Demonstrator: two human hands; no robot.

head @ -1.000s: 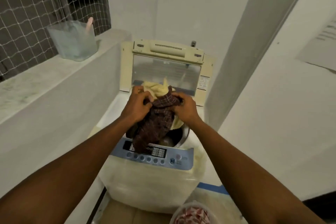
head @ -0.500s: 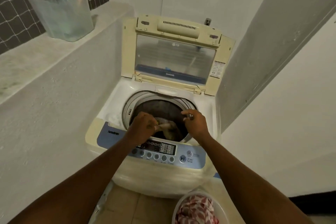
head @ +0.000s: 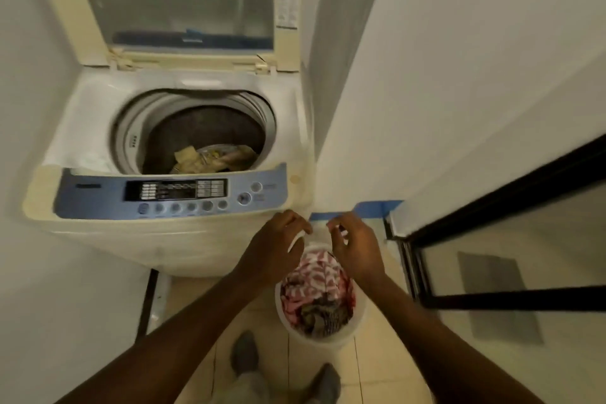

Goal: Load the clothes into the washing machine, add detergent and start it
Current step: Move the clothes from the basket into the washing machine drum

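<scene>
The top-loading washing machine (head: 170, 233) stands at the left with its lid (head: 183, 0) raised. Yellow and dark clothes (head: 213, 159) lie at the bottom of its drum. A white basket (head: 355, 325) on the floor to the machine's right holds red-and-white patterned clothes (head: 316, 285). My left hand (head: 275, 243) hovers over the basket's far left rim with loosely curled fingers and holds nothing. My right hand (head: 355, 243) hangs just above the clothes, fingers relaxed and empty. No detergent is in view.
The blue control panel (head: 170, 192) with its row of buttons runs along the machine's front. A white wall closes in on the left. A black-framed glass door (head: 511, 239) stands at the right. My feet (head: 285, 367) are on the tiled floor beside the basket.
Both hands let go of the checked and yellow clothes into the drum, then drew back and down to the basket. My view tilted downward.
</scene>
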